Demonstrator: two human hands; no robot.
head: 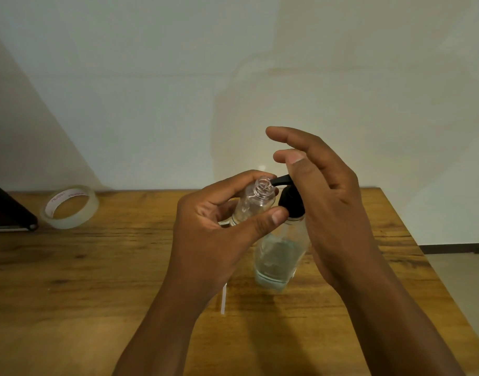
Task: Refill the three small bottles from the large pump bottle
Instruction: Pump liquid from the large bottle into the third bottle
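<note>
- Large pump bottle (280, 256): clear, upright on the bench (97, 280), some clear liquid at the bottom, black pump head (291, 198) on top with spout pointing left.
- Small bottle (253, 203): clear, uncapped, tilted, held just left of the pump head; its open mouth sits right at the spout tip.
- Left hand (214, 232): grip wrapped round the small bottle, thumb across its front, fingers behind, just left of the pump bottle.
- Right hand (325, 191): over the pump head, thumb tip on or just above the pump top, cannot tell contact; fingers spread, relaxed, holding nothing.
- White thin strip (223, 299): lies flat on the bench, just left of the pump bottle's base.
- Tape roll (70, 206): clear tape, flat on the bench, far left of the pump bottle.
- Dark flat object (7, 210): at the left edge, beside the tape roll.
</note>
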